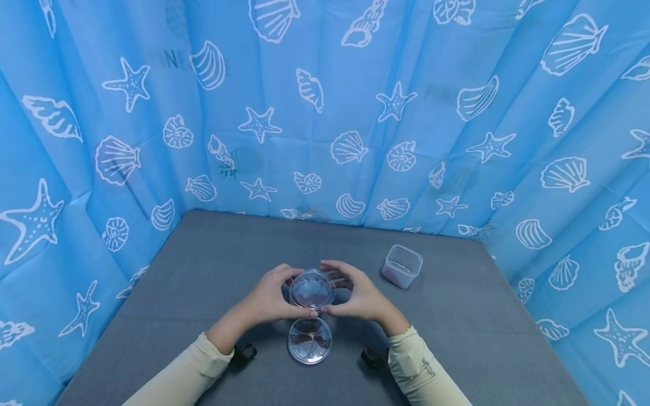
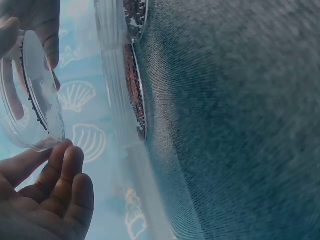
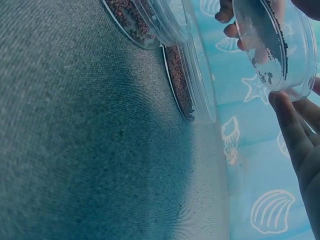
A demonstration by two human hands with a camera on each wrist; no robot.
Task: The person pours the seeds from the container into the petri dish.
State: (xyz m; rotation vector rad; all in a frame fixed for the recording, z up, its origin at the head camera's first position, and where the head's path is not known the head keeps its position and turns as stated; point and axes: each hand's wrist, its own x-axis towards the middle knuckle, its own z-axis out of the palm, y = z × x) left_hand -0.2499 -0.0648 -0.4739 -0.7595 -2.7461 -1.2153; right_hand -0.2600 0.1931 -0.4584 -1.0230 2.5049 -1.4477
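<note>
Between both hands, raised over the table, is a clear round petri dish [image 1: 311,290] with small dark grains gathered along its bottom edge. My left hand [image 1: 274,293] pinches its left rim, fingertips and thumb spread around the side. From the opposite side my right hand [image 1: 358,293] grips the rim in the same way. A second petri dish [image 1: 310,341], holding reddish-brown grains, lies on the table just nearer to me. Another petri dish with such grains [image 2: 134,92] sits beside it in the left wrist view; in the head view the held dish mostly covers it.
A clear square plastic tub [image 1: 403,266] stands to the right, behind my right hand. Grey cloth covers the table [image 1: 228,254]. A blue curtain with white shells and starfish [image 1: 315,113] hangs along the back and sides.
</note>
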